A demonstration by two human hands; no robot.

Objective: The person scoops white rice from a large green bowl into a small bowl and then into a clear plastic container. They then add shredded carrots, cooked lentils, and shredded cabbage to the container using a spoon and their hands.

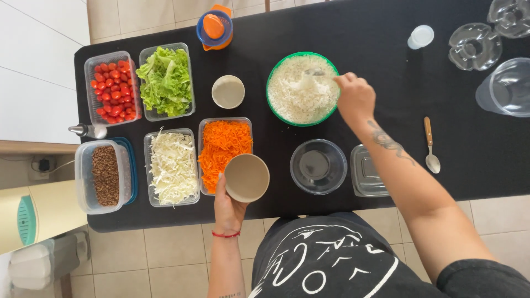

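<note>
From my head view I take the green bowl of rice (302, 88) as my landmark on the black tabletop (386, 49). My right hand (355, 96) sits at the bowl's right rim, fingers closed around the handle of a spoon (316, 73) whose tip lies in the rice near the bowl's far side. My left hand (227, 207) is nearer to me and to the left of the green bowl, fingers wrapped under a small beige bowl (247, 177) that it holds up over the near edge of the tabletop; the bowl partly covers the near right corner of the tub of grated carrot (223, 144). Just left of the green bowl stands a small round cup (228, 91). Directly nearer to me than the green bowl is a clear glass bowl (318, 166), with a clear square container (367, 172) beside it, partly under my right forearm. Further left of the carrot is a tub of shredded cabbage (173, 165), then a tub of brown grains (105, 175). Well to the left of the green bowl sit a tub of lettuce (165, 81) and a tub of cherry tomatoes (112, 88). To the green bowl's right, past my forearm, a wooden-handled spoon (430, 144) lies alone on the tabletop.
</note>
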